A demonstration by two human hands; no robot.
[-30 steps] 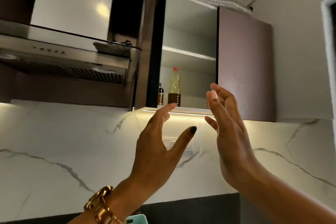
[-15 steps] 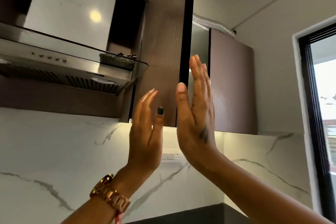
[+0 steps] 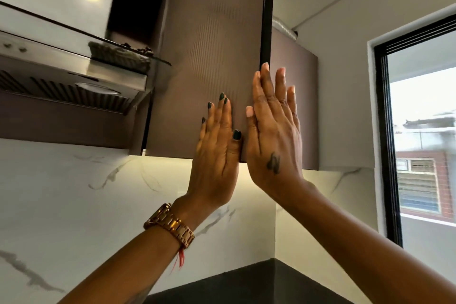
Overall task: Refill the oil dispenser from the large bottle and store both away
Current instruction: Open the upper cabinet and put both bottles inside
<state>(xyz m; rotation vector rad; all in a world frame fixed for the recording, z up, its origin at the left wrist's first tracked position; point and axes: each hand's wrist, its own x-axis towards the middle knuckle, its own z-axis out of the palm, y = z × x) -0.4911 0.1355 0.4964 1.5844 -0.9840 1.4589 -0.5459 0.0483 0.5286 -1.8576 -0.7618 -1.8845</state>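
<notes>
Your left hand [image 3: 217,153] lay flat, fingers straight and together, palm pressed against the lower part of the brown cabinet door [image 3: 209,52], holding nothing. Your right hand [image 3: 274,131] was just as flat and empty, raised beside the left and nearly touching it at the thumbs, with its fingertips up along the door's dark free edge [image 3: 267,7] and over the neighbouring brown door [image 3: 304,106]. A gold watch [image 3: 170,226] sat on your left wrist with a red thread hanging below it. The ribbed door ran tall and upright, its long axis vertical, its front turned toward you and slightly left; whether it sat fully shut could not be told. Neither the oil dispenser nor the large bottle was visible anywhere; the doors covered the cupboard. To the left hung a steel range hood [image 3: 74,74] with a glass lip. Below ran a white marble-veined backsplash [image 3: 74,192], lit by a warm strip under the cabinet, and a dark counter [image 3: 246,286] met it in the corner. A black-framed window [image 3: 419,131] opened on the right wall.
</notes>
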